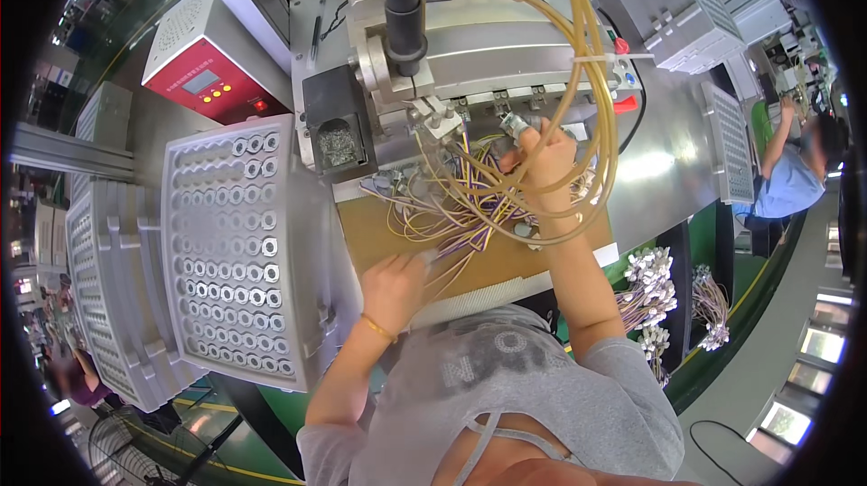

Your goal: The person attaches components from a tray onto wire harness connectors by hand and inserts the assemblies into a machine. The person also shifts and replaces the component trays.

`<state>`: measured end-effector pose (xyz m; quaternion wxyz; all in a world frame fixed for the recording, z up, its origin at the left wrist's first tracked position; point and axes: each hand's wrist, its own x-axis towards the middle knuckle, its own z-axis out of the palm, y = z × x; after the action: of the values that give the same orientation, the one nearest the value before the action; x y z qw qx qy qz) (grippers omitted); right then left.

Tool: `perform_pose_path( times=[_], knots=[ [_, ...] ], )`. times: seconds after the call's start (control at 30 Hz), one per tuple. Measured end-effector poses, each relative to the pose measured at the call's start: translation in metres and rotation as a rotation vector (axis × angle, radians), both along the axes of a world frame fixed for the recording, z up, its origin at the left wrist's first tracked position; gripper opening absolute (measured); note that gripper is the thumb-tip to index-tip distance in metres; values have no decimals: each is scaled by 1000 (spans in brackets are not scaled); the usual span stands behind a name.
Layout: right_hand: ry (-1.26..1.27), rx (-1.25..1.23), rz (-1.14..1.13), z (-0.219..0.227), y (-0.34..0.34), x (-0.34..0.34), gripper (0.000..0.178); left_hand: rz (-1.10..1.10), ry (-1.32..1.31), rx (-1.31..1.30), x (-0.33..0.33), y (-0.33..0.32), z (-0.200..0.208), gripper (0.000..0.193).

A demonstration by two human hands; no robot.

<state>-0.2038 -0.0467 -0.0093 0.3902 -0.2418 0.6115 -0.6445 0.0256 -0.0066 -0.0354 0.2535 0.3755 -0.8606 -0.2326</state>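
My right hand [549, 165] reaches under a loop of amber tubes to the machine's front edge. Its fingers are closed on a small silvery metal part [513, 124]. Nearer to me, my left hand [395, 291] is curled at the lower left of a tangle of purple, white and yellowish wires [470, 183]. Wire ends run up to its slightly blurred fingertips, which look pinched on them. The wires lie on a brown board [370, 231] in front of the bench machine [492, 52]. Grey connectors [524, 230] show among them.
A white tray [291, 305] with rows of metal rings stands at the left. Behind it is a red and white control box [212, 70]; a black bin [339, 120] holds small parts. Bundled wires with white connectors [646, 292] hang at the right. A person in blue [790, 174] sits far right.
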Motion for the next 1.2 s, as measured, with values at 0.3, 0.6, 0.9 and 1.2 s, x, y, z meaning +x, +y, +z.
perform_pose_path(
  times=[0.3, 0.6, 0.9, 1.2],
  knots=[
    [331, 184, 138, 4, 2, -15, 24, 145, -32, -29, 46, -8, 63, 22],
    [776, -334, 938, 22, 60, 63, 16, -209, 81, -290, 45, -20, 71, 33],
    [348, -191, 749, 24, 60, 69, 6, 898, -370, -627, 136, -190, -3, 33],
    [200, -11, 721, 10, 50, 65, 11, 563, 744, 402, 97, -115, 48, 33]
  ],
)
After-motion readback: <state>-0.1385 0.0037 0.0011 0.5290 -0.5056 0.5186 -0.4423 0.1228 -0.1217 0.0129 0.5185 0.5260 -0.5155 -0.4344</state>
